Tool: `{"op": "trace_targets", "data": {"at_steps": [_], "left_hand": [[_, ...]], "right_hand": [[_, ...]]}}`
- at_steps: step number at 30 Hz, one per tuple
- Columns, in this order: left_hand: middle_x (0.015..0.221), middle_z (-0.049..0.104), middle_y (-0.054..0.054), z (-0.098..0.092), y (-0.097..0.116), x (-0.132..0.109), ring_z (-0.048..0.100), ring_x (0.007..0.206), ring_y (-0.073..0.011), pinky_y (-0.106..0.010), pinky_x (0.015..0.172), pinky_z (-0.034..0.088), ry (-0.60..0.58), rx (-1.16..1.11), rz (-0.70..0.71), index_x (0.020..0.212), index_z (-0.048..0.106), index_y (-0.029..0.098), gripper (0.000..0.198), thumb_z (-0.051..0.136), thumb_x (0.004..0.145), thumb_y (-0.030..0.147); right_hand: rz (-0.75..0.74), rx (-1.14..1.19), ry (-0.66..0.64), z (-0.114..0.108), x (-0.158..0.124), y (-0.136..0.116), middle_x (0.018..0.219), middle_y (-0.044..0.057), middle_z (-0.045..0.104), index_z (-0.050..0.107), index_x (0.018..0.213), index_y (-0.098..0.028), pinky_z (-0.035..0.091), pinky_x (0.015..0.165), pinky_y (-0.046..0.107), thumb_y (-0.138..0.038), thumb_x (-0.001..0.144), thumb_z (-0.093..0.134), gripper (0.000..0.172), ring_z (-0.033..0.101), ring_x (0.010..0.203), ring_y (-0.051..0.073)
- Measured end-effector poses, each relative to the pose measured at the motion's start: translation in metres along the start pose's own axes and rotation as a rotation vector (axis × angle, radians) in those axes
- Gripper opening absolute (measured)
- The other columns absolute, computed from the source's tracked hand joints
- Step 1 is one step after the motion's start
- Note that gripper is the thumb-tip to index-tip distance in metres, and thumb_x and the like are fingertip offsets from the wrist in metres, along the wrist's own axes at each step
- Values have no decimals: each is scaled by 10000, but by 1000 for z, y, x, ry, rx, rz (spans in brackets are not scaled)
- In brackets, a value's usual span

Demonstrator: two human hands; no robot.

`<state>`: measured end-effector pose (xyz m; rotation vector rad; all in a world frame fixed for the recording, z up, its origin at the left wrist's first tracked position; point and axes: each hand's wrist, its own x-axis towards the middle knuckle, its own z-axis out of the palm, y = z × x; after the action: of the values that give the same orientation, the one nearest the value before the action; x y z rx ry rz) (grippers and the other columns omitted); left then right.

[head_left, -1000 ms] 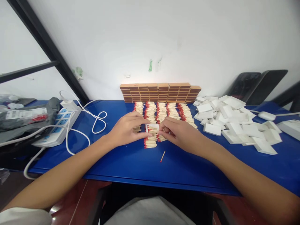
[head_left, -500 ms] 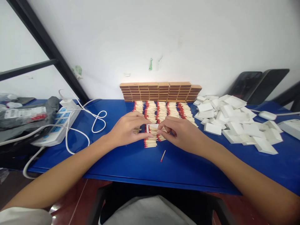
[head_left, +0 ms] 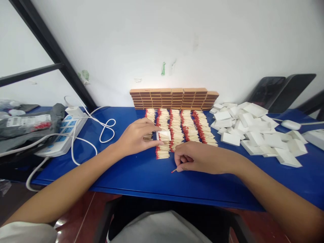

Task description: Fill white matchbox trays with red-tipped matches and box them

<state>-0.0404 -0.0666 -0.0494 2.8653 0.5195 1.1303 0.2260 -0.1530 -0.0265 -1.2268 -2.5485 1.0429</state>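
My left hand (head_left: pixel 138 137) grips a small white matchbox tray (head_left: pixel 165 132) at its left end, thumb and fingers on its sides. Red-tipped matches lie inside the tray, which is over one of the rows of matches (head_left: pixel 176 126). Closer to the table's front edge, my right hand (head_left: pixel 192 157) has its fingertips pinched at a single match (head_left: pixel 173 170); the red head points left and the rest is hidden by the fingers. Several rows of matches spread behind both hands.
Brown matchbox sleeves (head_left: pixel 174 98) are stacked along the wall. A heap of white trays (head_left: pixel 253 126) lies at right, near two dark phone-like slabs (head_left: pixel 280 92). At left are a power strip (head_left: pixel 67 131), a white cable (head_left: pixel 107 125) and a grey plastic bag (head_left: pixel 27 123).
My right hand has left the tray and come down toward me, onto the loose match lying on the blue table. My left hand stays at the tray.
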Motion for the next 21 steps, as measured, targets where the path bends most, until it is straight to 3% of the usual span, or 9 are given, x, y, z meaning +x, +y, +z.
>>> {"op": "trace_targets", "data": {"at_steps": [8,14,21], "left_hand": [[995,808,-96,2,-1,-1,735,953,-235,-381,869,616,-4,-7,8,1146,774,174,409,850,868,464],[1018,812,-100,0,0,1,734,973,-244,-385,873,613,2,5,-3,1153,771,171,398,849,873,442],[965,800,-103,2,1,0,740,931,-229,-372,848,623,15,-17,20,1124,777,156,405,833,883,477]], "right_hand": [[-97,-79,250,29,21,4,761,-26,594,660,848,-208,374,648,282,-258,983,700,150,527,711,130],[-104,-119,303,34,23,4,816,-17,621,683,914,-205,379,669,276,-221,967,717,65,545,739,133],[-127,-121,297,33,24,3,796,-14,612,660,859,-196,382,677,270,-170,981,662,125,529,714,127]]}}
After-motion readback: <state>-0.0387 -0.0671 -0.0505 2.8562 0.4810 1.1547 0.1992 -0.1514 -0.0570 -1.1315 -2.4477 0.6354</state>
